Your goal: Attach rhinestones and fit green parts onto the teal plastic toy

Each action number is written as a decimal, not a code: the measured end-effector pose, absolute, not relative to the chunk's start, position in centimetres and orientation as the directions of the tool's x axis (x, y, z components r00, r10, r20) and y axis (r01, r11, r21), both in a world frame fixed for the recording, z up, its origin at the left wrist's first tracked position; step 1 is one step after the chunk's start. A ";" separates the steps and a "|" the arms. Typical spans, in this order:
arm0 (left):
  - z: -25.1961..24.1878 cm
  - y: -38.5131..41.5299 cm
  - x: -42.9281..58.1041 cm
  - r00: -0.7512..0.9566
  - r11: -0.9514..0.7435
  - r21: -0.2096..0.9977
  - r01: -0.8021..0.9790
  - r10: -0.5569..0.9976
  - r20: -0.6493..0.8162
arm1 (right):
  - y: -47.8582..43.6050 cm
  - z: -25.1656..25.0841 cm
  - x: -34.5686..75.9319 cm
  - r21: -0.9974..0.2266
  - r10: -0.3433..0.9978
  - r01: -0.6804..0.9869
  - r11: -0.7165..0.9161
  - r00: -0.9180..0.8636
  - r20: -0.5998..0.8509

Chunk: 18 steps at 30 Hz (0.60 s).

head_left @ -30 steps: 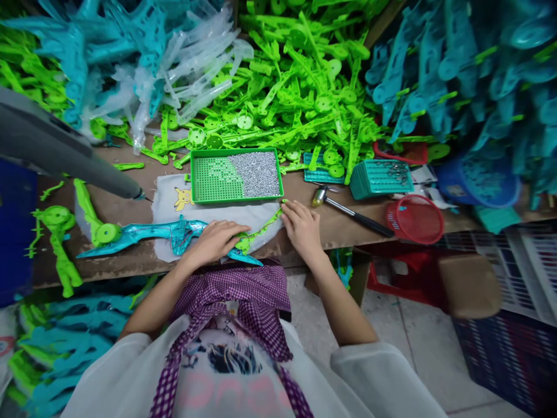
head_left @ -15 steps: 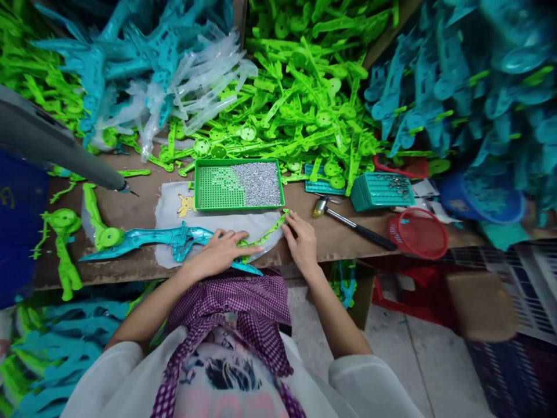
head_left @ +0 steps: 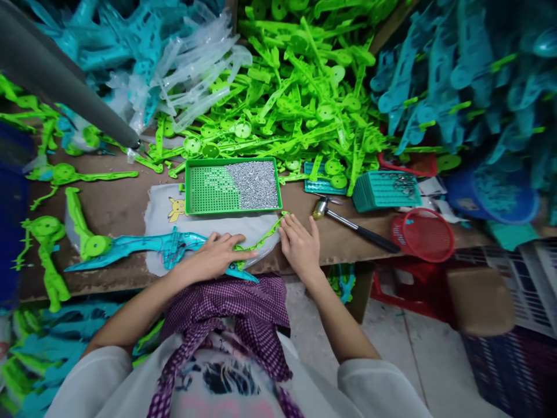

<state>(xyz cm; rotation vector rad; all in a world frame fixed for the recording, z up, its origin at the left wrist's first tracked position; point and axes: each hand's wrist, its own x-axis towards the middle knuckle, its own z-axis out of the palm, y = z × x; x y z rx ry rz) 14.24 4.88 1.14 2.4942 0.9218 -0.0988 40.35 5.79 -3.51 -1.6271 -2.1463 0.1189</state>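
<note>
Teal part [head_left: 130, 247]: long, blade-shaped, lies flat on a white cloth [head_left: 159, 203] at the near edge of the bench [head_left: 122, 203], pointing left. A thin green strip [head_left: 264, 235] runs from its right end up and to the right.

Left hand [head_left: 213, 258]: palm down on the part's right end, fingers stretched out and slightly apart, tips on the strip.

Right hand [head_left: 300, 247]: at the strip's far end, fingers side by side and bent, tips touching it. Pinch or plain touch: cannot tell.

Just behind the cloth: green tray [head_left: 209, 191], right half full of small silver screws [head_left: 256, 184]. Right of the tray: hammer [head_left: 357, 226], teal basket [head_left: 385, 190], red basket [head_left: 429, 235]. Far side of bench: pile of green parts [head_left: 296, 87]. Upper left: grey tool [head_left: 65, 87], tip angled down toward the bench.
</note>
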 end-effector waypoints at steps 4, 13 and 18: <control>1.4 5.1 14.3 0.770 -0.632 0.475 0.613 0.612 -0.180 | 5.3 -3.6 41.4 -0.522 0.974 0.826 0.213 -0.138 0.179; 2.7 2.6 8.1 0.454 -0.486 0.525 0.699 0.868 0.200 | 1.5 1.1 33.7 -0.551 0.848 0.655 0.517 -0.307 0.432; 2.3 2.1 6.3 0.447 -0.456 0.402 0.794 0.886 0.121 | 1.0 0.1 29.6 -0.547 0.840 0.638 0.542 -0.412 0.352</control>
